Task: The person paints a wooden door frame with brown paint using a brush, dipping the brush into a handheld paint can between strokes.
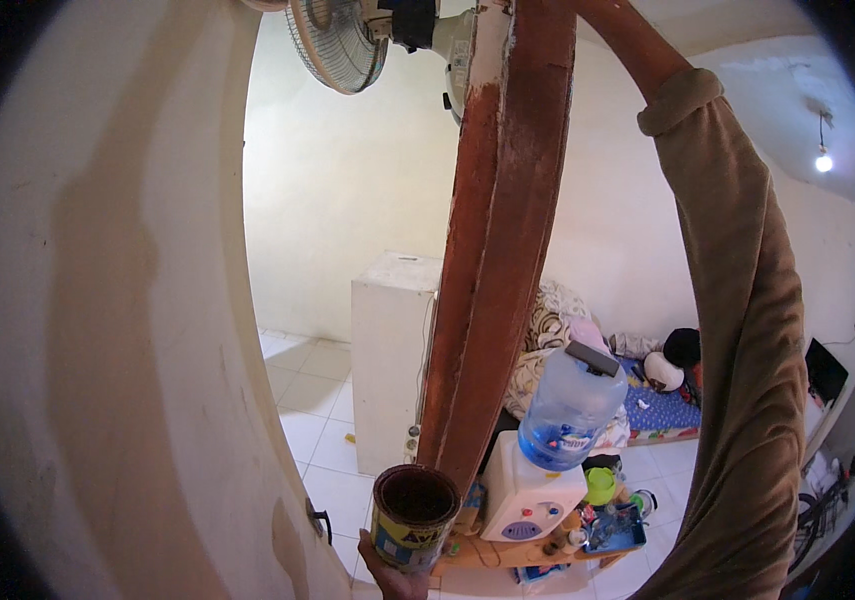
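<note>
A paint can (413, 528), open at the top and dark inside, is held upright by my left hand (387, 575) at the lower middle. The fingers curve round its lower side. Just above and behind the can rises a reddish-brown wooden post (497, 230), with a pale patch near its upper end. My right arm (722, 250), in a rolled brown sleeve, reaches up along the right side toward the top of the post. The right hand itself lies beyond the upper edge, so its fingers and anything in them are hidden.
A pale door (137, 300) with a dark handle (319, 520) stands close on the left. A fan (337, 45) hangs near the post's top. Beyond are a white cabinet (387, 360), a water dispenser (527, 495) with a blue bottle (567, 410), and a mattress (662, 412).
</note>
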`<state>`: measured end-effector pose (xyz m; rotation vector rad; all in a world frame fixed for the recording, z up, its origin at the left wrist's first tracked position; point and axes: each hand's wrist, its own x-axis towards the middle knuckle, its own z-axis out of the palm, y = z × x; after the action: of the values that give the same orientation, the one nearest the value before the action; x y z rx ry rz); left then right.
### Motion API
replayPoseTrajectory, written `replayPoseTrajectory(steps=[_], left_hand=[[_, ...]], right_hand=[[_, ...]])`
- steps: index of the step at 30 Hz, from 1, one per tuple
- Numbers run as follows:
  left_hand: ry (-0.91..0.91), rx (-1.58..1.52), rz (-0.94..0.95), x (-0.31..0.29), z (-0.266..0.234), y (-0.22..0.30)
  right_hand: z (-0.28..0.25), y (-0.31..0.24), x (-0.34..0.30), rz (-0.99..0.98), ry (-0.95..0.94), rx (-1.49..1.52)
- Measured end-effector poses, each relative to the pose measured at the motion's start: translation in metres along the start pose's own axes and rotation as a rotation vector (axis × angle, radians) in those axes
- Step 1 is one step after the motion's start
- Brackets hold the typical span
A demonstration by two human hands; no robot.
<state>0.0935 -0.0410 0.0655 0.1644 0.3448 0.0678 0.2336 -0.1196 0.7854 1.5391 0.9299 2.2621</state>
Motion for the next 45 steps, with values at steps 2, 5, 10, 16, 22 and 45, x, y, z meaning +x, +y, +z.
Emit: replayPoseTrajectory(steps=[2,5,10,16,22,45], left_hand=[[-0.013,0.014,0.01,0.001,-0.001,-0.001],[0.018,-0.023,0.007,-0.003,0.007,-0.002],[-0.088,-0.048,0.005,0.014,-0.018,-0.006],[-0.053,-0.094,-0.057,-0.011,0.025,0.001],[-0.152,0.007,0.205,-0.014,0.029,0.006],[-0.001,-0.021,-0.003,-0.019,0.025,0.007]], right_hand=[[-0.002,0.004,0.0,-0.021,0.097,0.015],[-0.005,0.002,-0.005,-0.05,-0.023,-0.003],[-0.025,0.015,0.019,0.012,0.048,0.038],[-0.027,0.017,0.021,-0.009,0.158,0.152],[-0.01,0.0,-0.002,-0.085,-0.05,0.133],[0.001,0.033,0.001,0.495,0.136,0.509]])
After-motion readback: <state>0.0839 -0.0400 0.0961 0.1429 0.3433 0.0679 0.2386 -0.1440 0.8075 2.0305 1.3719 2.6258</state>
